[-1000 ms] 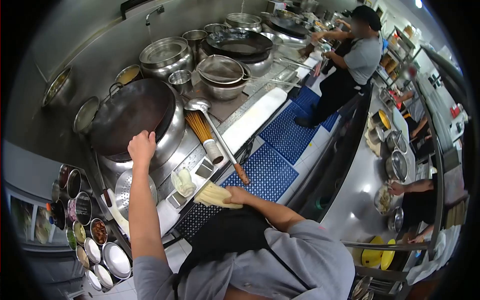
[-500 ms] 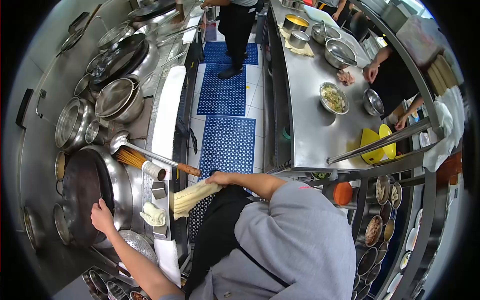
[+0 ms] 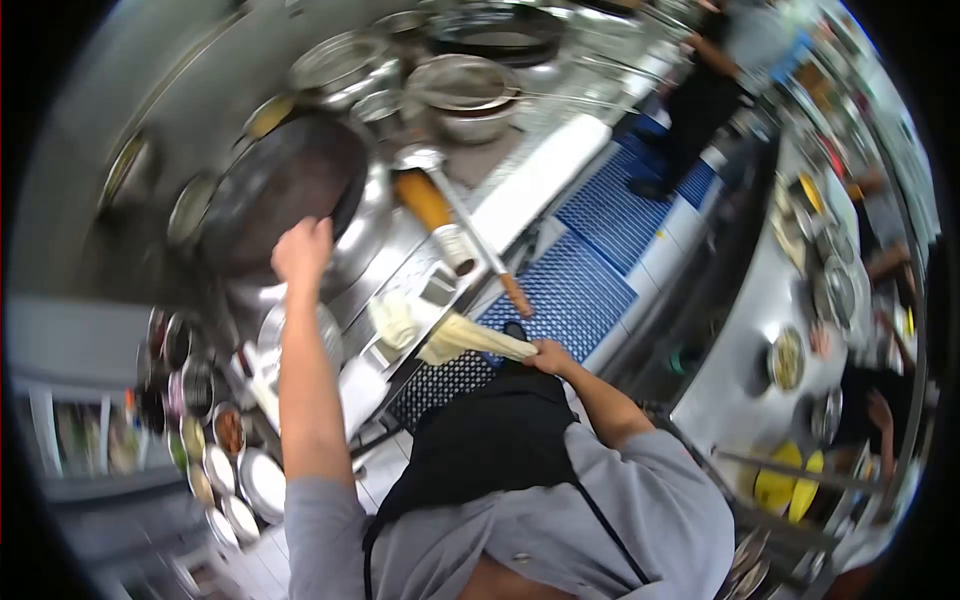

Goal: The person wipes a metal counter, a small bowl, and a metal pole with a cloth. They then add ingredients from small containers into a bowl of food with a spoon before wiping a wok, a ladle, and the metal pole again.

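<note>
My left hand (image 3: 303,250) is over the near rim of a large dark wok (image 3: 280,190) at the left, its fingers curled. Blur and the hand itself hide whether it grips the rim or anything else. In my right hand (image 3: 550,357) is one end of a folded cream-coloured cloth (image 3: 478,338), which stretches left toward the counter's edge. Just left of the cloth, a second, crumpled cloth (image 3: 392,322) sits on the counter edge. A ladle (image 3: 470,220) lies with its wooden handle past the edge, beside a bamboo brush (image 3: 425,205) with a wrapped handle.
Strainers on a pot (image 3: 465,95) and another dark wok (image 3: 495,35) stand farther along the range. A long white folded towel (image 3: 545,170) lines its front. Blue mats (image 3: 570,280) cover the aisle floor. A co-worker (image 3: 700,100) stands ahead; others are beyond the steel table (image 3: 740,340).
The view has swung left, with blur. My left hand is still at the wok's near rim, with its fingers more curled. My right hand still holds the cloth.
</note>
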Demonstrator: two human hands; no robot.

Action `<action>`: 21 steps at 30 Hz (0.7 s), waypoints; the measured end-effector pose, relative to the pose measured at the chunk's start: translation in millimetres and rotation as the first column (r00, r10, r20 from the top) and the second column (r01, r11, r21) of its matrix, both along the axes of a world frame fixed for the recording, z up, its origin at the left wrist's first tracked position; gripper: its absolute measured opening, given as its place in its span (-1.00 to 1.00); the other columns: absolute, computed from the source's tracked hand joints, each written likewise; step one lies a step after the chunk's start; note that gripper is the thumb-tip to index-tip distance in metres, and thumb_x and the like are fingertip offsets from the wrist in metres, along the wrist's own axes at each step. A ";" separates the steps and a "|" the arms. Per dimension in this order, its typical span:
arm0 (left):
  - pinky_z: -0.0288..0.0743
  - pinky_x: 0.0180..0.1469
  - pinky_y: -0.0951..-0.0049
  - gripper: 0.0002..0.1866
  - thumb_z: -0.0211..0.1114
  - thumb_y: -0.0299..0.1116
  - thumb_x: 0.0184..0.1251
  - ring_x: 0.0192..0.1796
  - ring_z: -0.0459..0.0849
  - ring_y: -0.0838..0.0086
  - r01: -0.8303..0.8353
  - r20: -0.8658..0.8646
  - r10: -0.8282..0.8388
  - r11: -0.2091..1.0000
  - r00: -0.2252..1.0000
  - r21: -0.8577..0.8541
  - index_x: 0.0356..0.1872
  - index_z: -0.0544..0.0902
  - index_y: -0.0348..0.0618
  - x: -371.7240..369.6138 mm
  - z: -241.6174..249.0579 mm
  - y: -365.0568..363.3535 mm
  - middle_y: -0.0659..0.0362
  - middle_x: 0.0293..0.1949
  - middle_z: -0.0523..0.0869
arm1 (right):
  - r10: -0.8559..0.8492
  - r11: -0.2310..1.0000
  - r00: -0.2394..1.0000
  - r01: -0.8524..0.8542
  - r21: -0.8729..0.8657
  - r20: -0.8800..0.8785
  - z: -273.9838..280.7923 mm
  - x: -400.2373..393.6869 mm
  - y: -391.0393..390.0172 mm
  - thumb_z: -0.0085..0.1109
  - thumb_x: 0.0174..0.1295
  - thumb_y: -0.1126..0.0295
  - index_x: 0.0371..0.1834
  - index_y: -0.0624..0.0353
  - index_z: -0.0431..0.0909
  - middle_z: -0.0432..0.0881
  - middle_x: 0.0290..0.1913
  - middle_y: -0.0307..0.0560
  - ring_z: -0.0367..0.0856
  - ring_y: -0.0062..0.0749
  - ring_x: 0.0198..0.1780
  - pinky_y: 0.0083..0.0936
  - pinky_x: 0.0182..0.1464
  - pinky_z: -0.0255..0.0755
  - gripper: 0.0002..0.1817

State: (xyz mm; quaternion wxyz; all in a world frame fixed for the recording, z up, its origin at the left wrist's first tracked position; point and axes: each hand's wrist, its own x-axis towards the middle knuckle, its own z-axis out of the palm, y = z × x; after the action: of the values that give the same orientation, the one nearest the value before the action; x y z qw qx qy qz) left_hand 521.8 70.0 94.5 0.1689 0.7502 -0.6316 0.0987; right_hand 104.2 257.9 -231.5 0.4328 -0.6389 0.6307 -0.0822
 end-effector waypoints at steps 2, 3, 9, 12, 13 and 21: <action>0.59 -0.14 -0.06 -0.62 0.19 0.02 0.31 -0.23 0.74 -0.10 0.000 -0.025 0.000 1.000 1.000 0.008 -0.34 0.74 -0.09 2.3 -3.4 -1.6 -0.13 -0.35 0.75 | -0.018 1.000 1.000 0.018 0.019 -0.021 7.9 -4.2 0.0 0.42 0.00 0.08 -0.21 0.14 0.73 0.75 -0.32 0.06 0.72 -0.16 -0.27 -0.25 -0.16 0.52 -0.60; 0.60 -0.14 -0.06 -0.63 0.20 0.00 0.32 -0.23 0.74 -0.09 0.012 -0.030 -0.012 1.000 0.999 -0.001 -0.35 0.74 -0.10 0.8 -0.1 0.4 -0.12 -0.36 0.75 | -0.025 0.999 0.999 0.026 0.029 -0.035 4.1 -7.5 0.1 0.43 0.01 0.10 -0.24 0.16 0.73 0.74 -0.37 0.03 0.70 -0.23 -0.34 -0.28 -0.20 0.51 -0.62; 0.60 -0.05 -0.02 -0.63 0.22 -0.04 0.35 -0.18 0.74 -0.09 0.087 -0.123 -0.073 0.990 0.990 0.111 -0.31 0.75 -0.15 16.0 8.6 0.4 -0.13 -0.32 0.76 | -0.036 0.993 0.997 0.027 0.116 0.075 3.2 -12.5 -7.0 0.47 0.01 0.35 -0.44 0.22 0.68 0.65 -0.54 -0.27 0.53 -0.59 -0.49 -0.50 -0.40 0.37 -0.81; 0.61 -0.06 0.00 -0.65 0.24 -0.05 0.35 -0.20 0.74 -0.07 0.061 -0.144 -0.051 0.996 0.988 0.071 -0.30 0.76 -0.15 12.7 9.1 6.4 -0.13 -0.34 0.76 | -0.038 0.988 0.995 0.024 0.153 0.088 -20.0 -20.7 -7.6 0.39 0.04 0.41 -0.45 0.23 0.68 0.68 -0.49 -0.26 0.55 -0.58 -0.50 -0.52 -0.43 0.39 -0.88; 0.61 -0.11 0.00 -0.65 0.25 -0.05 0.34 -0.24 0.75 -0.05 0.054 -0.138 -0.047 0.997 0.989 0.046 -0.33 0.75 -0.15 12.1 7.0 6.3 -0.11 -0.37 0.76 | -0.057 0.982 0.992 0.037 0.185 0.108 -19.5 -18.2 -8.2 0.38 0.05 0.41 -0.44 0.23 0.69 0.69 -0.49 -0.26 0.56 -0.57 -0.50 -0.52 -0.43 0.39 -0.88; 0.62 -0.21 0.02 -0.66 0.26 -0.05 0.32 -0.32 0.76 -0.01 0.049 -0.125 -0.054 0.998 0.991 -0.038 -0.41 0.73 -0.11 18.3 -19.5 4.9 -0.08 -0.44 0.75 | -0.145 0.949 0.988 0.123 0.289 0.057 5.6 -10.5 -10.0 0.34 0.04 0.32 -0.43 0.30 0.75 0.70 -0.53 -0.17 0.58 -0.51 -0.53 -0.49 -0.44 0.43 -0.78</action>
State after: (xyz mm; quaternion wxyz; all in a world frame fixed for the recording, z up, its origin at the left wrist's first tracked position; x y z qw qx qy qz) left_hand 540.1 74.9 75.0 0.2238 0.7352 -0.6372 0.0580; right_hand 93.8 247.9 -225.9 0.5377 -0.5220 0.6606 -0.0445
